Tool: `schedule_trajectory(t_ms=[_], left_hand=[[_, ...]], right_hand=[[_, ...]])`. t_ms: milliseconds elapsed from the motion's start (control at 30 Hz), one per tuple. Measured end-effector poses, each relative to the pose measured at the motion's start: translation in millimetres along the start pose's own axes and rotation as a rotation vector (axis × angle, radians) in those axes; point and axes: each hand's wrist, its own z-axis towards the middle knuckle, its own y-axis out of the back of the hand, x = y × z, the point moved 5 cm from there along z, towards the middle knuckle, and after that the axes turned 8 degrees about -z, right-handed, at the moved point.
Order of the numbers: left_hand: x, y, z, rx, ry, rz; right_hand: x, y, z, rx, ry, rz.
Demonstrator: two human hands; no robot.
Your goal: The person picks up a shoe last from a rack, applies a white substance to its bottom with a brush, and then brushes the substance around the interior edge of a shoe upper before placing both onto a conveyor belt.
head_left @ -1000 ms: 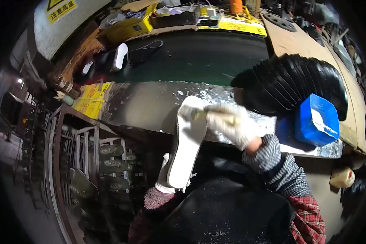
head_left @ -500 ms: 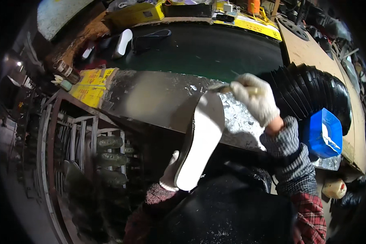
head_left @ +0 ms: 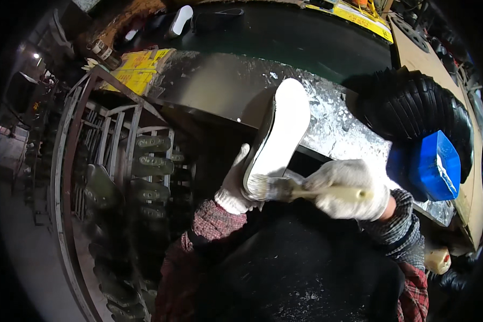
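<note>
A shoe [head_left: 287, 121] slants across the middle, its flat white underside turned up and a thin dark side showing along its left edge. Round its near end is my left hand [head_left: 233, 185], in a white knit glove with the thumb up along the side; the other fingers are hidden beneath. My gloved right hand [head_left: 351, 189] is closed round the pale handle of a flat brush [head_left: 279, 189]. Its whitish bristles lie on the near end of the white underside.
A white-spattered bench [head_left: 327, 115] stretches ahead, with a dark belt [head_left: 284, 40] behind it carrying another white-soled shoe [head_left: 181, 20]. On the right are a blue tub [head_left: 440, 166] and a black ribbed hose [head_left: 413, 107]. A metal rack [head_left: 64, 177] with several dark shoe lasts stands left.
My right hand has drawn the brush from the shoe's far end toward me, down to its near end. The view has tilted downward; my left hand still holds the shoe.
</note>
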Motion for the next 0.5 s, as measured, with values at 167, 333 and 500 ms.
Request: schedule_trajectory(t_ms=[167,333,500], left_hand=[[-4,8,3,0.099,0.141,-0.041],[-9,7,-3,-0.017,-0.025,-0.084],[-25,31,-14,-0.165,-0.02,0.098]], right_hand=[[23,15,-35,-0.181,0.72,-0.588],[30,-6,-3,-0.023,0.805,-0.933],[52,93,-18,-0.644,0.691,-0.546]])
